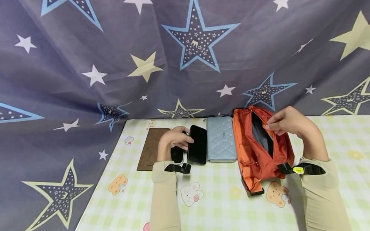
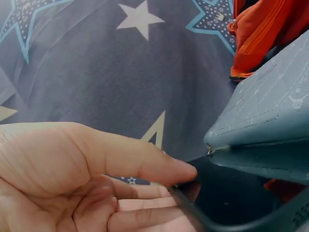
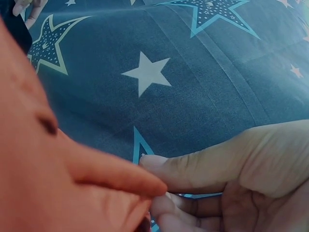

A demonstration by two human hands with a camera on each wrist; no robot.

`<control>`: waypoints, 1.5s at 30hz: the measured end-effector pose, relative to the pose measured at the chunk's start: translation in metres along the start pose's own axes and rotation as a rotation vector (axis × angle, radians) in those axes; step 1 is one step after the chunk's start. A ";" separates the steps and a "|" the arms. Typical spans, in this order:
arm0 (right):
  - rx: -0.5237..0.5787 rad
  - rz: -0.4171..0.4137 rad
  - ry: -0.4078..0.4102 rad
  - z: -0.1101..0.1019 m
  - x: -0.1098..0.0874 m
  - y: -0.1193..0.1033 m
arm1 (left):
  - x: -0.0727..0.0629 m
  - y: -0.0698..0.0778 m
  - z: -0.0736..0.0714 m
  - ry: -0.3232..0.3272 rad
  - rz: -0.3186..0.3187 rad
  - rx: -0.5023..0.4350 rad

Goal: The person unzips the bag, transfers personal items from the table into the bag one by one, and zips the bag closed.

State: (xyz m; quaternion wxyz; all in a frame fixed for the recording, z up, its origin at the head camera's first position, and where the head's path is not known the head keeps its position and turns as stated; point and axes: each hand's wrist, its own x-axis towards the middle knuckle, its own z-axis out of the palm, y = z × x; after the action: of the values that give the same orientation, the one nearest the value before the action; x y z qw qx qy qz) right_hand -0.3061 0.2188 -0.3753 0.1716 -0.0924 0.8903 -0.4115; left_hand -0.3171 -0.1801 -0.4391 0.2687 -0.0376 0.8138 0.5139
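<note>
In the head view my left hand (image 1: 179, 137) pinches the left edge of a black smartphone (image 1: 197, 144). The left wrist view shows the thumb on the phone's dark glossy face (image 2: 236, 193) and the fingers behind it. My right hand (image 1: 285, 122) pinches the edge of the opening of an orange-red bag (image 1: 279, 148), whose zipper gapes and shows a dark grey lining. In the right wrist view thumb and fingertips meet on a fold of the orange fabric (image 3: 116, 174). A light blue quilted wallet (image 1: 220, 139) lies between phone and bag.
A brown flat notebook or cover (image 1: 150, 149) lies at the left, and a second phone (image 1: 177, 155) sits partly hidden under my left wrist. The table (image 1: 216, 205) wears a green checked cloth. Behind it hangs a grey curtain (image 1: 183, 87) with stars.
</note>
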 end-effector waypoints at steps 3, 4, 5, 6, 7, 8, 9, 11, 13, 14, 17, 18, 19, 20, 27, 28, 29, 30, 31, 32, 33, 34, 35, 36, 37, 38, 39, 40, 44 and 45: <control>-0.003 0.007 0.001 -0.002 -0.001 0.001 | 0.000 0.004 0.000 -0.036 -0.005 0.018; -0.004 0.008 0.002 -0.003 -0.002 0.002 | 0.000 0.005 0.000 -0.047 -0.005 0.023; -0.005 0.009 0.003 -0.004 -0.002 0.002 | 0.000 0.006 0.000 -0.055 -0.002 0.028; -0.006 0.010 0.004 -0.005 -0.002 0.002 | 0.001 0.007 0.001 -0.062 0.001 0.031; -0.007 0.012 0.006 -0.005 -0.002 0.002 | 0.002 0.008 0.001 -0.068 0.005 0.034; -0.008 0.013 0.008 -0.006 -0.002 0.003 | 0.003 0.009 0.002 -0.073 0.008 0.031; -0.009 0.016 0.008 -0.006 -0.002 0.003 | 0.003 0.009 0.002 -0.076 0.009 0.022; -0.010 0.024 0.008 -0.006 -0.003 0.004 | 0.005 0.010 0.003 -0.079 0.009 0.009; -0.006 0.034 0.007 -0.006 -0.004 0.006 | 0.006 0.010 0.004 -0.074 0.005 -0.001; -0.004 0.038 0.003 -0.005 -0.004 0.007 | 0.007 0.009 0.004 -0.068 0.002 -0.003; 0.006 0.045 -0.002 -0.004 -0.006 0.009 | 0.007 0.008 0.002 -0.027 0.002 0.006; 0.009 0.046 -0.004 -0.004 -0.006 0.009 | 0.006 0.008 0.001 -0.006 0.003 0.005; 0.009 0.043 -0.006 -0.004 -0.007 0.009 | 0.005 0.008 0.000 0.014 0.006 -0.001; 0.011 0.042 -0.006 -0.004 -0.007 0.009 | 0.004 0.008 -0.001 0.036 0.014 -0.011; -0.013 0.040 -0.058 -0.004 -0.007 0.008 | -0.005 0.015 -0.004 0.161 0.073 -0.163; -0.015 0.040 -0.068 -0.004 -0.008 0.008 | -0.005 0.017 -0.004 0.164 0.082 -0.184; -0.014 0.041 -0.073 -0.004 -0.008 0.008 | -0.005 0.018 -0.003 0.159 0.098 -0.210; -0.010 0.041 -0.072 -0.004 -0.009 0.008 | -0.005 0.020 -0.001 0.148 0.114 -0.244; -0.003 0.045 -0.065 -0.004 -0.010 0.008 | -0.005 0.021 0.000 0.138 0.132 -0.285; 0.005 0.049 -0.054 -0.004 -0.011 0.007 | -0.004 0.023 0.003 0.126 0.152 -0.329; 0.013 0.053 -0.046 -0.004 -0.011 0.006 | -0.003 0.026 0.006 0.117 0.167 -0.377; 0.019 0.056 -0.038 -0.004 -0.012 0.006 | -0.003 0.028 0.009 0.109 0.180 -0.420; 0.022 0.059 -0.032 -0.004 -0.013 0.005 | -0.002 0.031 0.013 0.099 0.192 -0.466; 0.024 0.063 -0.024 -0.004 -0.013 0.004 | -0.002 0.034 0.017 0.094 0.198 -0.504; 0.025 0.067 -0.018 -0.003 -0.013 0.002 | -0.002 0.037 0.022 0.093 0.203 -0.530; 0.024 0.066 -0.015 -0.003 -0.014 0.001 | -0.002 0.041 0.027 0.088 0.209 -0.549; 0.022 0.067 -0.009 -0.003 -0.014 0.000 | -0.002 0.044 0.032 0.083 0.212 -0.564; 0.020 0.070 0.001 -0.002 -0.014 -0.001 | -0.002 0.048 0.037 0.074 0.216 -0.574; 0.019 0.074 0.028 -0.001 -0.013 -0.005 | -0.001 0.062 0.060 0.016 0.204 -0.632; 0.021 0.076 0.033 -0.001 -0.013 -0.005 | -0.001 0.065 0.066 0.001 0.201 -0.647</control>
State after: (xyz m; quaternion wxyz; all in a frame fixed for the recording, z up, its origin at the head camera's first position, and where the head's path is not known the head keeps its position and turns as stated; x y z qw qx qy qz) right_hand -0.2945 0.2199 -0.3676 0.1734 -0.0499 0.8916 -0.4153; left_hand -0.3117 -0.0936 -0.4072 0.1904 -0.0406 0.6081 0.7696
